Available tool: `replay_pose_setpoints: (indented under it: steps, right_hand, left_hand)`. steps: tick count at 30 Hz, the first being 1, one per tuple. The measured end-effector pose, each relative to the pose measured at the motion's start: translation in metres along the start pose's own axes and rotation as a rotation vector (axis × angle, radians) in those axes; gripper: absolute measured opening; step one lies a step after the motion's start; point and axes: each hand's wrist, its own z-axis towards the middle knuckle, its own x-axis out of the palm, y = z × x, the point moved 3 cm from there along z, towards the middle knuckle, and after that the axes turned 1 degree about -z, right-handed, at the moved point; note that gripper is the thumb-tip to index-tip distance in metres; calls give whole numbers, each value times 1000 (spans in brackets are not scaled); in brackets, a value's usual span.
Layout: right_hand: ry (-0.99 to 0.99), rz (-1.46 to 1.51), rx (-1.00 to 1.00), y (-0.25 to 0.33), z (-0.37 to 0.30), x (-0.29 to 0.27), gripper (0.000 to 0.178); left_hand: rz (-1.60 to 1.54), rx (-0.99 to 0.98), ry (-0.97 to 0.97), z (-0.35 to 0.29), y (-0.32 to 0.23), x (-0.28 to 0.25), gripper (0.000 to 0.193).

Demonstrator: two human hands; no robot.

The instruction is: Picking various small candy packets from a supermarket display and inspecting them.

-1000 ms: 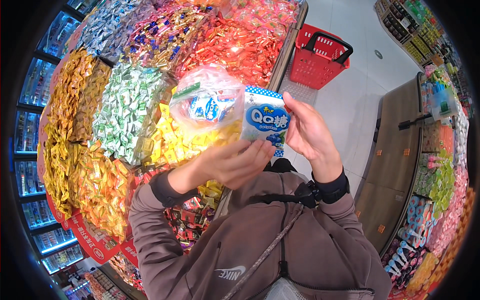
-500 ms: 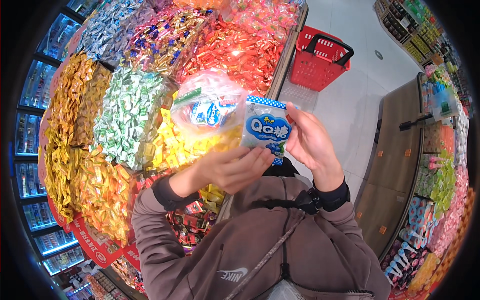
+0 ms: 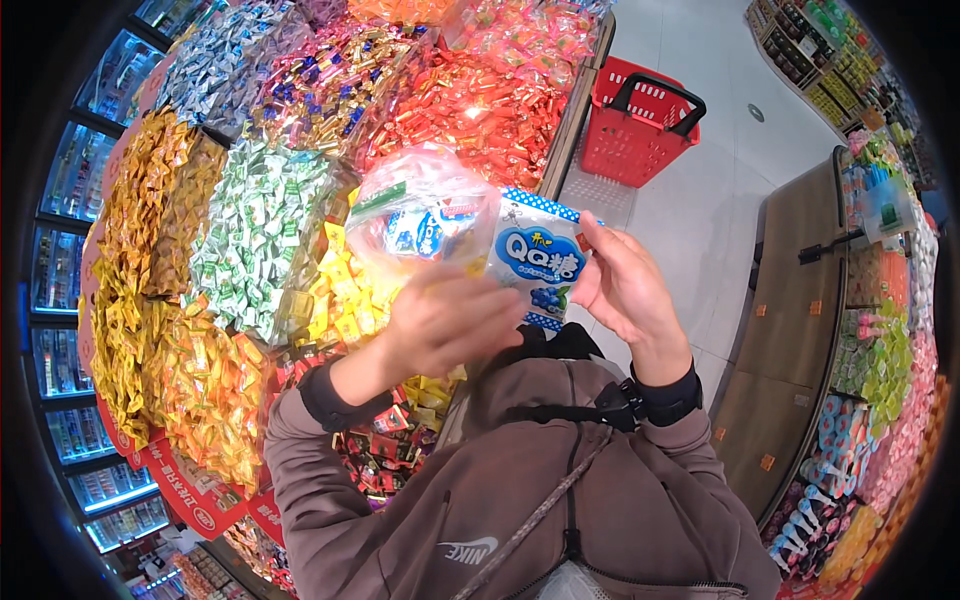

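Note:
My right hand (image 3: 630, 285) grips a small white and blue gummy candy packet (image 3: 545, 256) by its right edge, thumb at the upper corner. Its printed front, with a dotted blue border and blueberries, faces up toward me. My left hand (image 3: 450, 318) is smeared by motion just left of the packet's lower part; whether its fingertips touch the packet is unclear. Behind that hand, a clear plastic bag (image 3: 375, 235) with similar blue and white packets inside lies over yellow-wrapped candies (image 3: 345, 300).
Sloping bins of wrapped candies, among them green and white ones (image 3: 262, 225) and red ones (image 3: 480, 110), fill the left. A red shopping basket (image 3: 625, 140) stands on the pale floor beyond the bins' edge. At right is a wooden display counter (image 3: 790, 300) with more sweets.
My left hand has drawn back slightly to the left from the packet's lower edge. The packet, still in my right hand, has shifted only a little.

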Motion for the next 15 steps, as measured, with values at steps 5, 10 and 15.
replay_pose_setpoints:
  steps: [5, 10, 15]
  right_hand:
    - [-240, -94, -59, 5, -5, 21, 30]
    - [-129, -77, -76, 4, -14, 19, 33]
    - [-92, -107, -56, 5, -19, 33, 38]
  left_hand:
    - [-442, -686, -118, -3, 18, -4, 24]
    - [-1059, -1173, 100, -3, 16, 5, 24]
    - [-1095, -1311, 252, 4, 8, 3, 30]
